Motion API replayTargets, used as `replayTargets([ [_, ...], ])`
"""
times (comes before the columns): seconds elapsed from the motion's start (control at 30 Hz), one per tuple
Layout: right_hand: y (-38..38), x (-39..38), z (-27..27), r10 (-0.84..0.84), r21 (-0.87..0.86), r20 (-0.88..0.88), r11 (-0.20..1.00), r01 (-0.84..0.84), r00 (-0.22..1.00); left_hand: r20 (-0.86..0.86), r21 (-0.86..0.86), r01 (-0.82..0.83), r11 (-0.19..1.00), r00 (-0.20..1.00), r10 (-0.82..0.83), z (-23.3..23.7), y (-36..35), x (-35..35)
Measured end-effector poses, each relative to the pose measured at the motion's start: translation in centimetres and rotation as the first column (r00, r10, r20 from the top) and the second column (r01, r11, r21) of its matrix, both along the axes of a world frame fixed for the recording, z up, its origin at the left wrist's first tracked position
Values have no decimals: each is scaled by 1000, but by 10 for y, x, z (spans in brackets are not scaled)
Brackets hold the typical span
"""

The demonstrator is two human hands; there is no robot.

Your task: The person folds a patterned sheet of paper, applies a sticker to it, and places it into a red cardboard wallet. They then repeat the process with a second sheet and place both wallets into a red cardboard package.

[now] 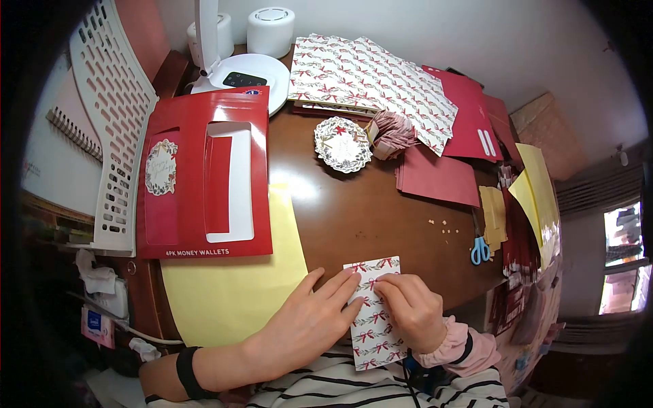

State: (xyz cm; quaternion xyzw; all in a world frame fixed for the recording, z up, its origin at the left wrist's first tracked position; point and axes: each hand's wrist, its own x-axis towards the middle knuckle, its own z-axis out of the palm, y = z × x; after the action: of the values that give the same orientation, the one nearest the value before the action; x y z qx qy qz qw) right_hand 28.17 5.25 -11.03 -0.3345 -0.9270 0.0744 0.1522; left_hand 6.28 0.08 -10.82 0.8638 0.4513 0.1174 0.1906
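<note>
A narrow white money wallet (374,333) printed with red bows and green sprigs lies upright at the table's near edge, in front of my body. My left hand (320,316) lies flat with its fingers stretched out, fingertips resting on the wallet's left side. My right hand (413,313) is closed, thumb and forefinger pinched together against the upper middle of the wallet. Whatever sits between those fingertips, if anything, is hidden. To the left, a red package (204,247) marked "4PK MONEY WALLETS" lies over a yellow sheet (231,299).
Farther back are a stack of round floral tags (342,144), a bundle of folded pieces (392,132), patterned sheets (371,68) and dark red paper (439,180). Blue-handled scissors (480,251) lie right, beside tan paper (492,214). A white perforated rack (115,136) stands left, near a lamp base (272,75).
</note>
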Motion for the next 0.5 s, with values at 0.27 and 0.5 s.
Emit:
replayTargets([
  [0.27, -1, -4, 1, -13, 33, -2, 999, 13, 1000, 19, 8, -11, 1000, 1000, 11, -2, -1, 0],
  [0.5, -19, 2, -6, 84, 87, 111, 992, -94, 990, 2, 20, -5, 1000, 1000, 5, -1, -1, 0],
])
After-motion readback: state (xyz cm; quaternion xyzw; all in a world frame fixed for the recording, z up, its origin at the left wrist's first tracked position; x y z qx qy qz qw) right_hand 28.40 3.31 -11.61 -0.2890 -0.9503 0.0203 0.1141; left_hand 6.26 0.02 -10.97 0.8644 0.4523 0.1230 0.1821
